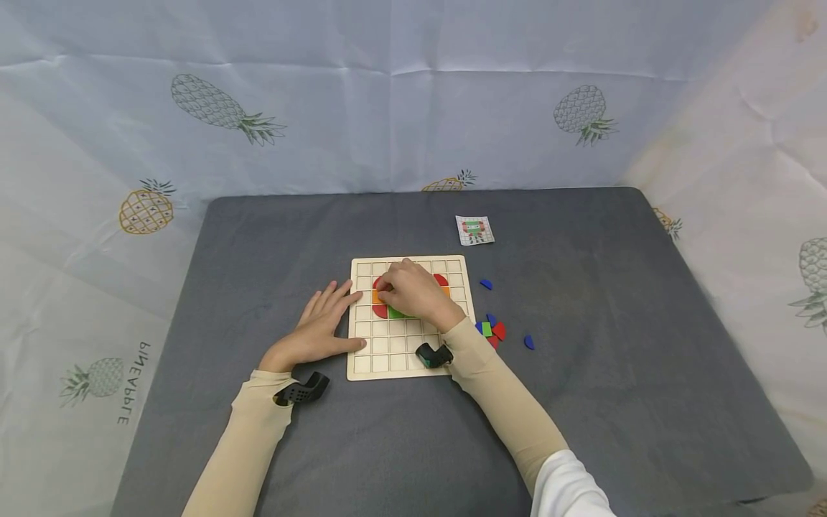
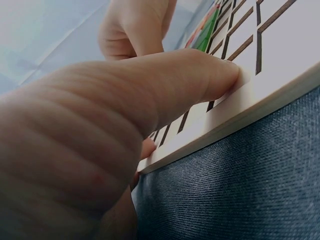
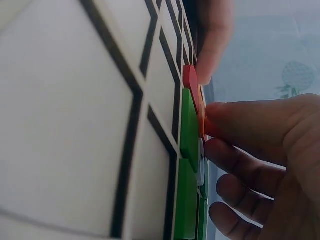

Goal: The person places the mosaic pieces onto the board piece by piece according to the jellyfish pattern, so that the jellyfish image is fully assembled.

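The wooden grid board (image 1: 388,362) lies flat, with red, orange and green pieces in its upper half. Spread over its left edge, the left hand (image 1: 314,336) has straight fingers, its thumb resting on the lower left rim, also seen in the left wrist view. Over the shape's left part is the right hand (image 1: 416,291), thumb and index finger together at an orange piece (image 3: 201,117), other fingers curled. Beside that piece are a red piece (image 3: 190,82) and a green piece (image 3: 189,125). The right hand hides the shape's middle in the head view.
Right of the board lie loose pieces: a green square (image 1: 487,329), a red piece (image 1: 500,330), and blue half-rounds, one (image 1: 529,342) farther right and one (image 1: 486,284) higher up. A small pattern card (image 1: 474,230) lies behind the board on the grey table (image 1: 614,345).
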`<action>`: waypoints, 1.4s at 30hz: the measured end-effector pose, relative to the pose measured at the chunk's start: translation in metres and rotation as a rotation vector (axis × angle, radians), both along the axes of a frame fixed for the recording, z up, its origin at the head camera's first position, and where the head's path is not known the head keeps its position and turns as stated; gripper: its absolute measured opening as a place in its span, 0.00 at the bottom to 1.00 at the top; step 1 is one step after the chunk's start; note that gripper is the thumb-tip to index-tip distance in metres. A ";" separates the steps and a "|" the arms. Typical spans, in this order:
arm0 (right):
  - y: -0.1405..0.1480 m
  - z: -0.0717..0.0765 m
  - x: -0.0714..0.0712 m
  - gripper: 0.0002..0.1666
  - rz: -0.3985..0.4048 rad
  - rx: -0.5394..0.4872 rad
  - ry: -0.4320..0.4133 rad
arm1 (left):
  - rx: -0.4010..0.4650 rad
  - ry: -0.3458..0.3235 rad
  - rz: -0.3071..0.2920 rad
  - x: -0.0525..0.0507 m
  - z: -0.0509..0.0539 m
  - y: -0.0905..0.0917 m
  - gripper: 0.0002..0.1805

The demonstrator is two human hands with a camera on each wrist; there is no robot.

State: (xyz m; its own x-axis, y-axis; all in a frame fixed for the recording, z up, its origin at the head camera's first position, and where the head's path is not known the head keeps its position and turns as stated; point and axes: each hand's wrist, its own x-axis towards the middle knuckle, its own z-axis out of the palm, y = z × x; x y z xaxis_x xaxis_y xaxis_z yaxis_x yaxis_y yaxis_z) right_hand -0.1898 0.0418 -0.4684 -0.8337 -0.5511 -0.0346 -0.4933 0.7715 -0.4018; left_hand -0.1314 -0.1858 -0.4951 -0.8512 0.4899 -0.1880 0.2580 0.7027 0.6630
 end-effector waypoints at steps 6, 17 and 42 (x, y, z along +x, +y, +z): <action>0.001 0.009 0.007 0.14 0.054 0.123 0.018 | -0.003 -0.004 -0.002 0.000 -0.001 0.001 0.51; 0.017 0.025 0.016 0.16 0.081 -0.026 -0.043 | 0.001 -0.001 -0.010 0.000 -0.001 0.000 0.50; 0.137 0.019 0.028 0.16 -0.156 -0.283 -0.181 | 0.003 -0.007 -0.012 0.002 0.001 0.000 0.51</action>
State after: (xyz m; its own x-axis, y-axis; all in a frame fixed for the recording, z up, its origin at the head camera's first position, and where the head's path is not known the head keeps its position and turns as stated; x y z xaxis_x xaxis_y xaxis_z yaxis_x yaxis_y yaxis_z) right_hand -0.1620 0.1789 -0.4491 -0.9028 -0.4267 -0.0539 -0.2798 0.6779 -0.6798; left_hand -0.1299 -0.1862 -0.4943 -0.8439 0.5006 -0.1928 0.2617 0.6979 0.6667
